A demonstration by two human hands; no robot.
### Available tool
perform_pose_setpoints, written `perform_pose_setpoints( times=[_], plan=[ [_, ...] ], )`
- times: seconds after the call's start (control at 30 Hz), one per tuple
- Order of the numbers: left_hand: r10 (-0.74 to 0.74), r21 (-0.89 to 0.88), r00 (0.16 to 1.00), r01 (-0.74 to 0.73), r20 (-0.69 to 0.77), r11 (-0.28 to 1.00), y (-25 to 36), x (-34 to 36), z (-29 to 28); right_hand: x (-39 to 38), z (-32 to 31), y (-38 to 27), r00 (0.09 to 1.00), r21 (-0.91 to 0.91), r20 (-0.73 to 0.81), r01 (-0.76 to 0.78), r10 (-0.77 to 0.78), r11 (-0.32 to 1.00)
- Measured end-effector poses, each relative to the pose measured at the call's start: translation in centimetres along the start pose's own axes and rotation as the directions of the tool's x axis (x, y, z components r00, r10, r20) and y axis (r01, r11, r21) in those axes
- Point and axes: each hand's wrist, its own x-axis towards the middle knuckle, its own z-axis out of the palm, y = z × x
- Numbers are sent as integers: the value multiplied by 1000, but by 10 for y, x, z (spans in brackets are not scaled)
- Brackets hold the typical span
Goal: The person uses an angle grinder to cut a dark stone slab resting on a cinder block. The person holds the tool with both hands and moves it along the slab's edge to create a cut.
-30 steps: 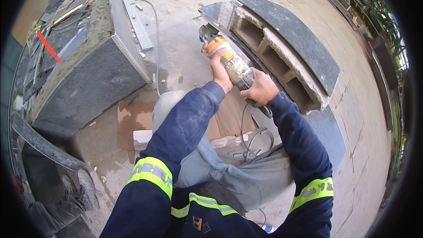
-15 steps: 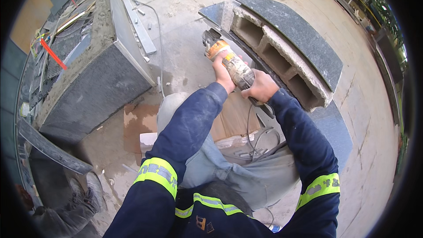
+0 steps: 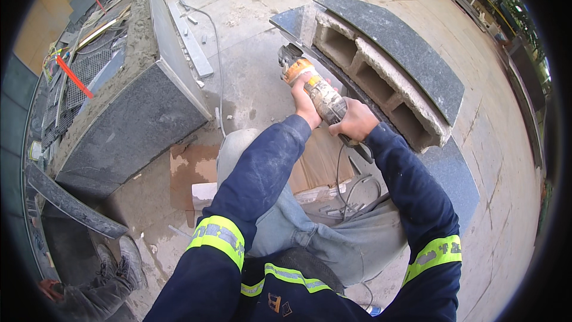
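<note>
Both my hands hold a dusty orange-and-grey angle grinder (image 3: 323, 96), its head pointing up and left. My left hand (image 3: 305, 99) wraps round the body just behind the orange gear head. Gripping the rear end near the cord is my right hand (image 3: 356, 120). The grinder's head lies beside a dark stone slab (image 3: 393, 45) that rests on a hollow concrete block (image 3: 372, 77). Under the block lies another grey slab (image 3: 448, 173). The disc's cutting edge is hard to make out.
A stone-clad, mortar-topped structure (image 3: 128, 128) stands at left, with a curved stone strip (image 3: 71, 203) near it. A power cord (image 3: 215, 42) crosses the concrete floor beside a metal strip (image 3: 189, 42). Cardboard (image 3: 322, 164) lies by my knees. Another person's shoes (image 3: 128, 262) show at lower left.
The view has shifted slightly. My hands keep the same grip on the grinder, which stays by the block. At lower left, the other person's hand shows a little more.
</note>
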Motion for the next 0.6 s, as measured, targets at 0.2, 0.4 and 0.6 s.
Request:
perform_pose_setpoints(
  times=[0.2,0.4,0.6],
  plan=[
    [6,-2,1000,-6,-3,1000,0,0,1,3,2,4,1000,-17,-5,-15,15,1000],
    [-2,-29,1000,1,-30,1000,-2,0,5,4,-1,3,1000,-27,24,-12,12,1000],
    [-20,-30,999,20,-28,999,-2,-1,7,3,-5,1,999,-33,35,-14,15,999]
  ],
)
